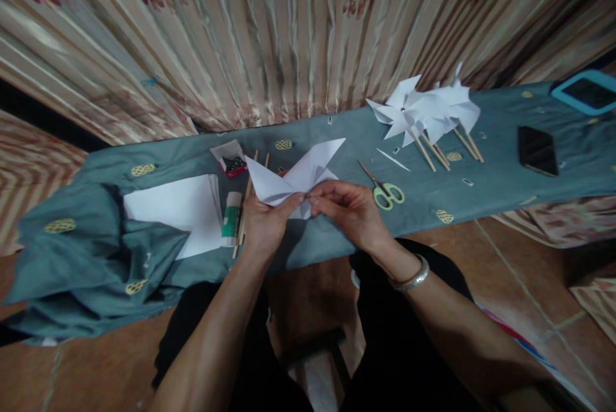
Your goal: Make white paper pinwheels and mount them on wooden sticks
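A white paper pinwheel [276, 182] with folded blades is held over the cloth-covered table. My left hand [269, 219] grips it from below and the left, thumb pressed near its centre. At that centre, the thumb and fingers of my right hand [349, 206] pinch a small dark pin [307, 196], mostly covered by the fingertips. Just left of my left hand lie wooden sticks [241, 232] and a green and white glue stick [231, 218]. Green-handled scissors [384, 190] rest to the right of my right hand.
Finished pinwheels on sticks [428, 113] lie at the back right, near a paper sliver [393, 160]. A dark phone [538, 151] and a blue-framed tablet [590, 92] sit further right. To the left are a paper stack [187, 206] and a small box of dark pins [231, 160].
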A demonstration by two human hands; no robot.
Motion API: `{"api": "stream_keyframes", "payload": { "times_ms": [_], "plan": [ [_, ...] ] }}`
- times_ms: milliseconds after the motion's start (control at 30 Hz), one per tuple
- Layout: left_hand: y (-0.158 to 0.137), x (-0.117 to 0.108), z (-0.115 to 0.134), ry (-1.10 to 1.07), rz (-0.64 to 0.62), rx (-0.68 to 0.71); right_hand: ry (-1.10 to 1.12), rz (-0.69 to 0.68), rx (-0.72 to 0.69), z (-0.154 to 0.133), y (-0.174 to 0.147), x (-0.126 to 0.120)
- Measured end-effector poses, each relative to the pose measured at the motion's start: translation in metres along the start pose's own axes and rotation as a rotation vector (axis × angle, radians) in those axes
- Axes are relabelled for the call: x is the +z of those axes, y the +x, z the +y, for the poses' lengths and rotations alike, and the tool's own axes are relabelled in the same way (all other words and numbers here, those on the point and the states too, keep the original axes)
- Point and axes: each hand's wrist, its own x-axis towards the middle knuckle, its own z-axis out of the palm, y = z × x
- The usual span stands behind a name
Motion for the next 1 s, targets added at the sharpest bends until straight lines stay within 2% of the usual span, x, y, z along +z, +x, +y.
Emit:
{"api": "stream_keyframes", "payload": {
  "times_ms": [600,1000],
  "plan": [
    [-0.0012,-0.0002,0.0032,0.021,-0.022,-0.014,-0.003,-0.037,0.050,0.0000,0.0000,-0.0032],
    [-0.0011,-0.0042,0.0052,0.032,-0.115,-0.040,0.042,-0.084,0.136,-0.0003,0.0014,-0.0067]
  ]
}}
